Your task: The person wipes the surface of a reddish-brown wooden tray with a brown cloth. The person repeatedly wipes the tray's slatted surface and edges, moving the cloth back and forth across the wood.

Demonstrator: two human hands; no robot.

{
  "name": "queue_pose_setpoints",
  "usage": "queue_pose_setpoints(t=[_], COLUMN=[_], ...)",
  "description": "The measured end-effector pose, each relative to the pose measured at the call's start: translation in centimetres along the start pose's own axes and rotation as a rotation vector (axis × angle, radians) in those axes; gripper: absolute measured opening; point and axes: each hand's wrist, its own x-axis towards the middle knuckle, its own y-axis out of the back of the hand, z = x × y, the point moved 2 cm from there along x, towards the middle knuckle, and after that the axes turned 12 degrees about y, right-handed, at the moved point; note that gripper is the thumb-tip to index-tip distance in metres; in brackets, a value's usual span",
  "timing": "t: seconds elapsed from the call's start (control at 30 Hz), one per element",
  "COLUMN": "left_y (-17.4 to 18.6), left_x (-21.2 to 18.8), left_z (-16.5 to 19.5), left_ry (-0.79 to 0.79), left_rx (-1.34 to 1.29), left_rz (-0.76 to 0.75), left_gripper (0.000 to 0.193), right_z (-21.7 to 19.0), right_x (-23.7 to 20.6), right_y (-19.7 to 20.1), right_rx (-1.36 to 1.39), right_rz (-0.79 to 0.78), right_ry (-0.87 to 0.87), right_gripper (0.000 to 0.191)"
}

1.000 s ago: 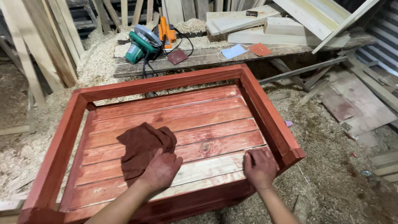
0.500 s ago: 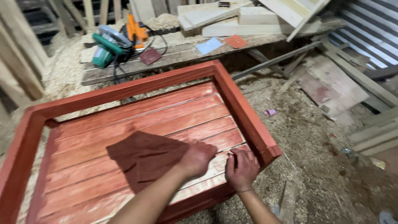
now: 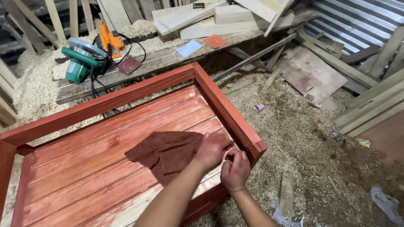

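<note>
By the red frame's raised rail (image 3: pixel 229 111), the left hand (image 3: pixel 211 150) clutches the rag (image 3: pixel 166 153), the right hand (image 3: pixel 235 168) curled empty alongside.

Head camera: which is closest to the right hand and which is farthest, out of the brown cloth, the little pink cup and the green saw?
From the right hand:
1. Brown cloth, just to its left on the red slats, under the left hand.
2. Little pink cup, up and to the right, on the sawdust floor.
3. Green saw, far up and left, on the plank bench.
</note>
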Motion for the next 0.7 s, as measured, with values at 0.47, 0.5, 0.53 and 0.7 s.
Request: queue_pose_setpoints(t=[0.47,0.5,0.53,0.7], left_y=[3.1,1.9,0.7,-2.4], left_x=[-3.0,-1.6,-0.5,3.4], left_z=[-3.3,-2.9,-2.3,0.3], left_ry=[0.103,0.109,0.119,0.044], left_rx=[-0.009,-0.023,-0.036,0.006], left_rz=[-0.059,-0.051,-0.043,0.071], left_gripper=[0.01,0.012,0.014,0.007], right_z=[-0.2,-0.1,0.0,-0.1], right_x=[-1.5,-1.4,-1.3,-1.4], right_y=[4.7,4.6,4.7,4.9], right_rx=[0.006,0.012,0.008,-0.023], right_rz=[-0.395,-0.396,-0.394,-0.403], right_ry=[0.378,0.375,0.378,0.394], right_gripper=[0.063,0.062,0.061,0.059])
